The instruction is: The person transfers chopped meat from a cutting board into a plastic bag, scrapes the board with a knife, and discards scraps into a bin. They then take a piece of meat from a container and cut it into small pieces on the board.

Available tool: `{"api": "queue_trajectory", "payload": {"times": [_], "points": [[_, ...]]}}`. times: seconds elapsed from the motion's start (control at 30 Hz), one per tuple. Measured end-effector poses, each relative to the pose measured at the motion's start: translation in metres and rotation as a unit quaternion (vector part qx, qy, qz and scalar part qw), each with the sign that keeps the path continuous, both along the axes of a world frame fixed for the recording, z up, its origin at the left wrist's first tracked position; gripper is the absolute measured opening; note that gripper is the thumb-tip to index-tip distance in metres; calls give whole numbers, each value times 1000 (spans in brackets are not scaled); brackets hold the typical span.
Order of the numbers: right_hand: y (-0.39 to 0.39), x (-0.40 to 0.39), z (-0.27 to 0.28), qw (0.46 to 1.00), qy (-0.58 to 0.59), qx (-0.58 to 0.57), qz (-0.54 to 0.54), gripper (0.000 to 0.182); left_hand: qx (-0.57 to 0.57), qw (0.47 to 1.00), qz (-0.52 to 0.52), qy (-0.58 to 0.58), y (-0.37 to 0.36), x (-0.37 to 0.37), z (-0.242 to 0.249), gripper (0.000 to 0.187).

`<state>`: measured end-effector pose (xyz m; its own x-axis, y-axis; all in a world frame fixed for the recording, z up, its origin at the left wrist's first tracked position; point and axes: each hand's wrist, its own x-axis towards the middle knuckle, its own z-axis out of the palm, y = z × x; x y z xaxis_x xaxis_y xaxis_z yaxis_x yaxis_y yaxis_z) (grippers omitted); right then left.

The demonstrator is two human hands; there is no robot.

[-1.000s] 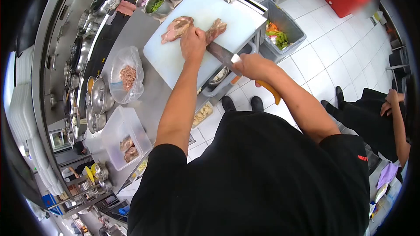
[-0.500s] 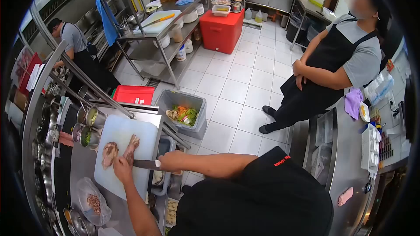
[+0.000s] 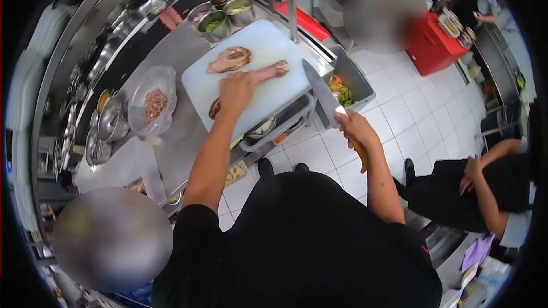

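Note:
On the white cutting board (image 3: pixel 268 40) lies a long piece of meat (image 3: pixel 268 72), pinkish with a browned end; it looks like a poultry leg. My left hand (image 3: pixel 237 91) is closed on its near part, which the fingers partly cover. Above that hand sits a second browned piece of meat (image 3: pixel 230 60), and a small dark piece (image 3: pixel 214 108) shows beside the wrist. My right hand (image 3: pixel 357 128) grips a large kitchen knife (image 3: pixel 322 91) with an orange-yellow handle. Its blade points up and away, off the board's right edge, apart from the meat.
Metal containers of chopped vegetables (image 3: pixel 216 25) stand behind the board. Left of it are a plastic bag with diced meat (image 3: pixel 154 102) and metal bowls (image 3: pixel 113 120). A grey bin of scraps (image 3: pixel 357 74) is on the floor at right. A person (image 3: pixel 462 194) stands at far right.
The view has turned. The knife, earlier against the meat beside my left hand, is now away to the right of the board. My left hand stays on the meat.

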<state>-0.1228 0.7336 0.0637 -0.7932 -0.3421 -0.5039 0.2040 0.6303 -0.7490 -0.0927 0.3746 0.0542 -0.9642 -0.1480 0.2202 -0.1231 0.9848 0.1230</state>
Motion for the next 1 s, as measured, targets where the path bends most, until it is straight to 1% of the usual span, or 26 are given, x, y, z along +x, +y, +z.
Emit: {"api": "queue_trajectory", "payload": {"times": [0.07, 0.1, 0.2, 0.27, 0.37, 0.47, 0.5, 0.6, 0.67, 0.7, 0.77, 0.8, 0.87, 0.9, 1.0], "points": [[-6, 4, -1, 1000, -22, 3, 10, 54, 44, 997, -23, 53, 13, -3, -15, 29], [-23, 9, -5, 999, -14, -11, 51, 53, 50, 997, -15, 54, 17, -5, -17, 30], [-55, 13, 7, 998, -32, -7, 59, 52, 62, 997, -17, 48, 35, -25, -18, 33], [-68, 17, 8, 998, -10, -29, 56, 50, 70, 997, -10, 42, 32, -32, -17, 33], [-88, 17, 10, 997, 18, -42, 59, 52, 69, 983, -25, 167, 15, -32, -6, 29], [-118, 11, 37, 992, 21, -65, 106, 54, -9, 993, -11, 119, -25, -21, 27, 33], [-128, 7, 39, 991, 17, -50, 119, 54, -29, 990, 7, 135, -40, -19, 29, 33], [-144, -1, 37, 988, 13, -7, 153, 54, -23, 999, 27, 36, -86, -13, 18, 35], [-127, -6, 22, 987, 23, 18, 160, 52, 50, 997, 4, 52, -112, -8, -7, 37], [-112, -9, 16, 991, 21, 15, 128, 51, 88, 994, -7, 58, -119, -7, -15, 39], [-77, -7, 0, 998, 10, 11, 63, 50, 186, 982, 28, 14, -106, 19, 6, 43], [-66, 0, 8, 1000, -21, 2, 4, 47, 232, 972, 44, -11, -94, 36, 12, 46], [-48, 6, -1, 999, -7, -6, -46, 47, 249, 967, 55, -10, -70, 66, 4, 47], [-46, 8, -3, 999, -10, -6, -45, 48, 258, 964, 62, -11, -60, 73, -1, 48], [-44, 15, -5, 999, -3, -19, -39, 49, 226, 968, 78, 74, -42, 58, -27, 45]]}}
